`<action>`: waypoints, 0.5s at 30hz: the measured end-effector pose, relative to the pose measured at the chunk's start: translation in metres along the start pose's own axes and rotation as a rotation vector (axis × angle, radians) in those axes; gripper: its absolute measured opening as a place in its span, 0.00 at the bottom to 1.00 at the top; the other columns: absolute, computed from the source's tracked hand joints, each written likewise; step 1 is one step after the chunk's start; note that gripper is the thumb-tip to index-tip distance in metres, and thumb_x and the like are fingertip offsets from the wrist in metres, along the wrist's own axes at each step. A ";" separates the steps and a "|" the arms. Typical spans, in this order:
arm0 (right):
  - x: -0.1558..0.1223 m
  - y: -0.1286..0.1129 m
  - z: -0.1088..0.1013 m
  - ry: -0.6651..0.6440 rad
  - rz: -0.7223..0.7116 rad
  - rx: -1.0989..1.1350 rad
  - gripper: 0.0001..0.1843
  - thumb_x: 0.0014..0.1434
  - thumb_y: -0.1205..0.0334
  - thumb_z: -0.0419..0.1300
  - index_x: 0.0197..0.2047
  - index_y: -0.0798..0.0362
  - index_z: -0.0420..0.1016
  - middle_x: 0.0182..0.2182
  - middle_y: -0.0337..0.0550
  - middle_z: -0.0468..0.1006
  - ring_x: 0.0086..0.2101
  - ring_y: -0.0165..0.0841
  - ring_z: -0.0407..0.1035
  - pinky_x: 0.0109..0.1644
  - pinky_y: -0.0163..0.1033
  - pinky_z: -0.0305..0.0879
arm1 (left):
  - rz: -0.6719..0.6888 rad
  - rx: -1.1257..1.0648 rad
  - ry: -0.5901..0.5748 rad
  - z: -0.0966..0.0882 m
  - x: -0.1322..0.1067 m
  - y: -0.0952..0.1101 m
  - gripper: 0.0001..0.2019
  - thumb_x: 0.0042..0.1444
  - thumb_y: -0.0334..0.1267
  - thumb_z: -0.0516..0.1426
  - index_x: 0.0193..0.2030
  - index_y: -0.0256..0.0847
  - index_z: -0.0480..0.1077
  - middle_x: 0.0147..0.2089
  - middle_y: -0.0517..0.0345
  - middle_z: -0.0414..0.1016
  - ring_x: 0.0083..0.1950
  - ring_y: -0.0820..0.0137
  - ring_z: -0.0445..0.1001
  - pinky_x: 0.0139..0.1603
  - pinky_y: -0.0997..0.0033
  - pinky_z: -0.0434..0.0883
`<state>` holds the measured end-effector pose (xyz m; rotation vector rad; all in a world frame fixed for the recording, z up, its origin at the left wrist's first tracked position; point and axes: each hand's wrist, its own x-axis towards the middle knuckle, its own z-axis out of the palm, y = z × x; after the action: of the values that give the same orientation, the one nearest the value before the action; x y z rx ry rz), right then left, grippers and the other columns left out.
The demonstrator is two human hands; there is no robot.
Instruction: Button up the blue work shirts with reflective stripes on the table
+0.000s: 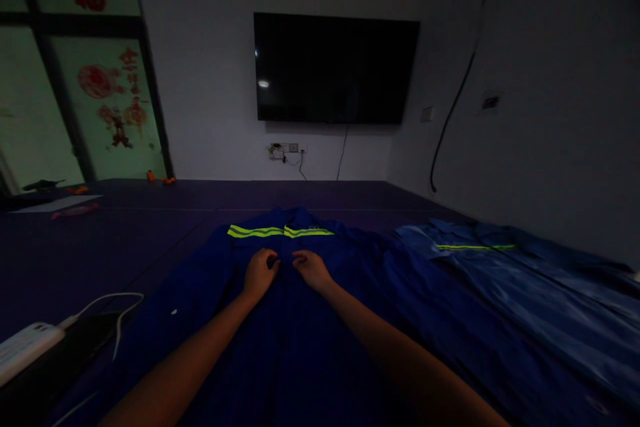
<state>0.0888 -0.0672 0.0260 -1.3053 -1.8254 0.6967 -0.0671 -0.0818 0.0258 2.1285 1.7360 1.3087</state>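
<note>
A dark blue work jacket lies spread out in front of me, its collar pointing away. Yellow-green reflective stripes cross its chest. Over the front opening, just below the stripes, my left hand has thumb and fingers curled together at the fabric on the left side. My right hand is closed at the right side of the same opening, a small gap from the left. Dim light hides exactly how much cloth is between the fingers.
On the right lies a lighter blue garment with a yellow stripe. A white power strip with a cable rests at lower left. Small orange items sit near the glass door. A television hangs on the wall; a black cable dangles at right.
</note>
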 end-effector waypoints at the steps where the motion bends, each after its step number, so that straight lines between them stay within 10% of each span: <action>1: -0.009 -0.005 -0.002 0.005 -0.006 -0.001 0.16 0.52 0.70 0.54 0.44 0.55 0.73 0.35 0.42 0.78 0.36 0.30 0.72 0.39 0.31 0.65 | -0.027 0.011 -0.009 -0.004 -0.007 0.003 0.04 0.50 0.32 0.55 0.33 0.37 0.70 0.33 0.56 0.72 0.36 0.72 0.70 0.38 0.73 0.65; 15: -0.087 -0.028 0.003 -0.007 0.097 -0.275 0.11 0.54 0.58 0.57 0.25 0.53 0.76 0.25 0.43 0.78 0.26 0.30 0.71 0.27 0.31 0.57 | -0.070 0.145 -0.366 -0.030 -0.069 0.046 0.08 0.51 0.31 0.52 0.30 0.39 0.72 0.34 0.55 0.72 0.36 0.72 0.70 0.34 0.75 0.61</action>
<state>0.0869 -0.1588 0.0230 -1.5789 -1.9241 0.5136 -0.0508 -0.1678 0.0328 2.1858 1.7703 0.7365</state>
